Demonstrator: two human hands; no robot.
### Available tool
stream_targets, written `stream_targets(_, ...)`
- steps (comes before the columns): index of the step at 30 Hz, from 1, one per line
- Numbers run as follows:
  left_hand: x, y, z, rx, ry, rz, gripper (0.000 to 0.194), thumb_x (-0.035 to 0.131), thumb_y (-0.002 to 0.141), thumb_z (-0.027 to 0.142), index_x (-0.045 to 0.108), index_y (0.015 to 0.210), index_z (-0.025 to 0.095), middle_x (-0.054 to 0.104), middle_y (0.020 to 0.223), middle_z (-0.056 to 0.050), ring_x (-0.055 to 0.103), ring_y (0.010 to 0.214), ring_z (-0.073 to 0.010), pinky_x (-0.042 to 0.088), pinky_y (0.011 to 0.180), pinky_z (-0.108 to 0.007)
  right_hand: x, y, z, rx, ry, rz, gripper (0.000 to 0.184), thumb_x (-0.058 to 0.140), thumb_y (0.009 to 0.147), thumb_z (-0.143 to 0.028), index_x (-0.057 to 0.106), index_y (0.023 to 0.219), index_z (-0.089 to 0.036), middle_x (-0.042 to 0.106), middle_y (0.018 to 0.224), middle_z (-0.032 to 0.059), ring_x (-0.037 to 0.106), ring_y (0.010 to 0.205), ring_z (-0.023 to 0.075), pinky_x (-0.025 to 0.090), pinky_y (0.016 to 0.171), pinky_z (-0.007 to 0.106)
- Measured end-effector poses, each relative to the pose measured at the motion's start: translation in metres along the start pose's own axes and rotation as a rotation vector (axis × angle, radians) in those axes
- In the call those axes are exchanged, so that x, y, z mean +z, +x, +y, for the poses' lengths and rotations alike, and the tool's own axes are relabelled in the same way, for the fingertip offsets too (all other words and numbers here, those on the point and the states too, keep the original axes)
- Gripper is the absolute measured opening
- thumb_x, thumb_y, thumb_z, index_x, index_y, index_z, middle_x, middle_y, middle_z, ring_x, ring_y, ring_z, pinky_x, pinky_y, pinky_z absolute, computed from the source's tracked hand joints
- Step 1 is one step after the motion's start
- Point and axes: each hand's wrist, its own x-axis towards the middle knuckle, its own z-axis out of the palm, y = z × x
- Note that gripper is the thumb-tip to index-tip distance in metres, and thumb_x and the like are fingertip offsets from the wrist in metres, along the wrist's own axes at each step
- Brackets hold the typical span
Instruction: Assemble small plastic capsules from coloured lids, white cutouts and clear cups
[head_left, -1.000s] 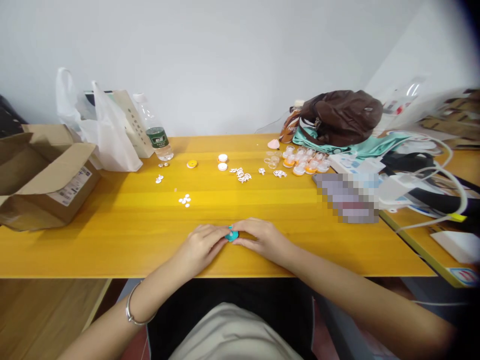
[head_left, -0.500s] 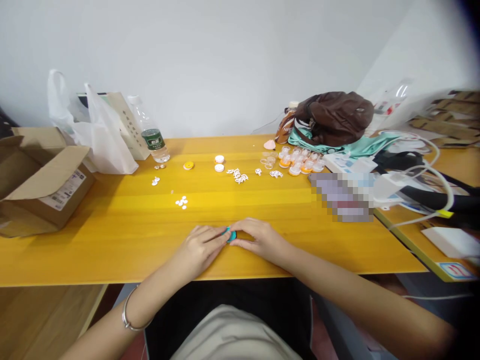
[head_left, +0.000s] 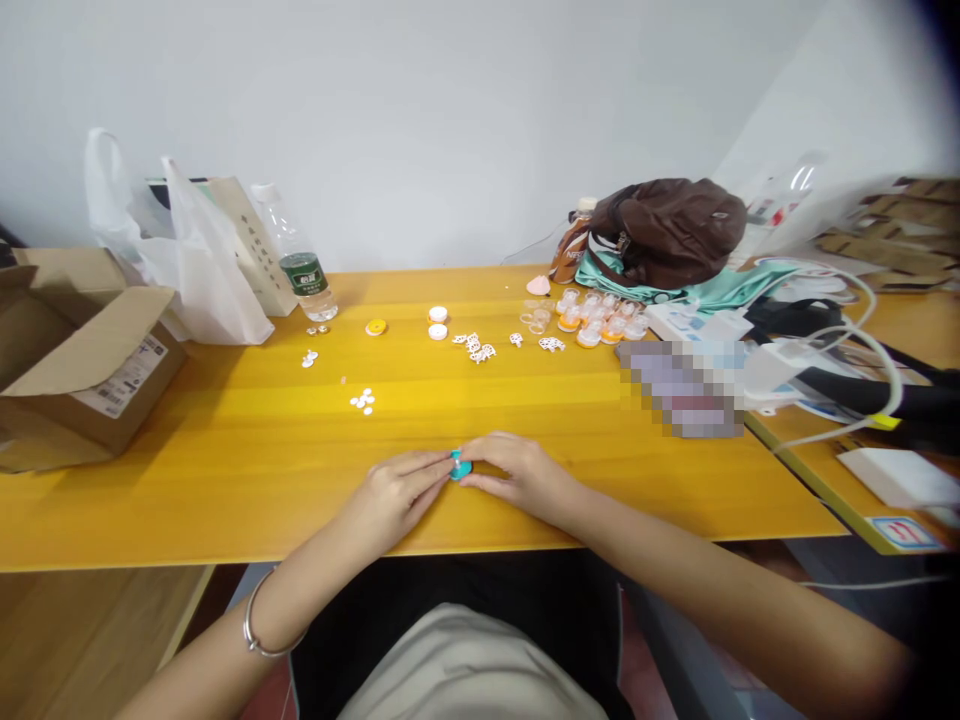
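Observation:
Both of my hands rest on the yellow table (head_left: 225, 450) near its front edge and meet on a small teal round piece (head_left: 460, 467). My left hand (head_left: 394, 495) pinches it from the left, fingers pressed together. My right hand (head_left: 517, 472) grips it from the right with thumb and fingertips. Most of the teal piece is hidden between my fingers. A silver bracelet (head_left: 259, 630) circles my left wrist.
Small white discs (head_left: 363, 402), white cut-out bits (head_left: 475, 348), white and yellow caps (head_left: 437, 322) and orange-clear pieces (head_left: 604, 322) lie further back. A water bottle (head_left: 298, 258), plastic bag (head_left: 195, 265) and open cardboard box (head_left: 67, 350) stand left. A brown bag (head_left: 667, 230), cables and boxes crowd the right.
My hands stay together on the teal piece; the fingers shift slightly around it. The view has drifted a little to the right.

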Motion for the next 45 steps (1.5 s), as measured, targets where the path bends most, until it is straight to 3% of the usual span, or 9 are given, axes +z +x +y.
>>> stream_targets(18, 0.001, -0.004, -0.001, 0.027, 0.115, -0.046, 0.028, 0.046, 0.084, 0.018, 0.058, 0.109, 0.017, 0.063, 0.107, -0.008, 0.062, 0.093, -0.0157, 0.053, 0.084, -0.029, 0.005, -0.002, 0.001, -0.109, -0.120, 0.065, 0.014, 0.052, 0.082, -0.027, 0.061, 0.090, -0.019, 0.065, 0.096, 0.0054, 0.060, 0.087, 0.0150, 0.050, 0.078, 0.028)
stream_targets(32, -0.009, 0.001, 0.006, 0.169, 0.323, -0.149, 0.027, 0.042, 0.086, 0.016, 0.055, 0.109, 0.011, 0.062, 0.105, -0.011, 0.061, 0.092, -0.0188, 0.054, 0.078, -0.032, 0.004, -0.004, -0.003, -0.085, -0.213, 0.022, 0.020, 0.046, 0.086, -0.027, 0.063, 0.089, -0.019, 0.062, 0.097, 0.0071, 0.058, 0.091, 0.0159, 0.050, 0.083, 0.030)
stream_targets(41, -0.002, -0.002, 0.003, 0.080, 0.219, -0.113, 0.030, 0.043, 0.085, 0.018, 0.053, 0.113, 0.016, 0.060, 0.109, -0.010, 0.059, 0.096, -0.0175, 0.052, 0.083, -0.031, 0.003, -0.001, 0.000, -0.069, -0.097, 0.039, 0.013, 0.051, 0.082, -0.026, 0.060, 0.089, -0.020, 0.062, 0.096, 0.0071, 0.059, 0.089, 0.0156, 0.049, 0.082, 0.031)
stream_targets(45, -0.027, -0.001, -0.008, -0.097, 0.199, -0.046, 0.028, 0.044, 0.084, 0.020, 0.056, 0.110, 0.019, 0.062, 0.105, -0.007, 0.059, 0.094, -0.0162, 0.050, 0.085, -0.031, 0.002, 0.000, 0.000, -0.044, -0.051, 0.020, 0.014, 0.052, 0.082, -0.024, 0.058, 0.093, -0.020, 0.063, 0.098, 0.0066, 0.058, 0.091, 0.0154, 0.048, 0.082, 0.030)
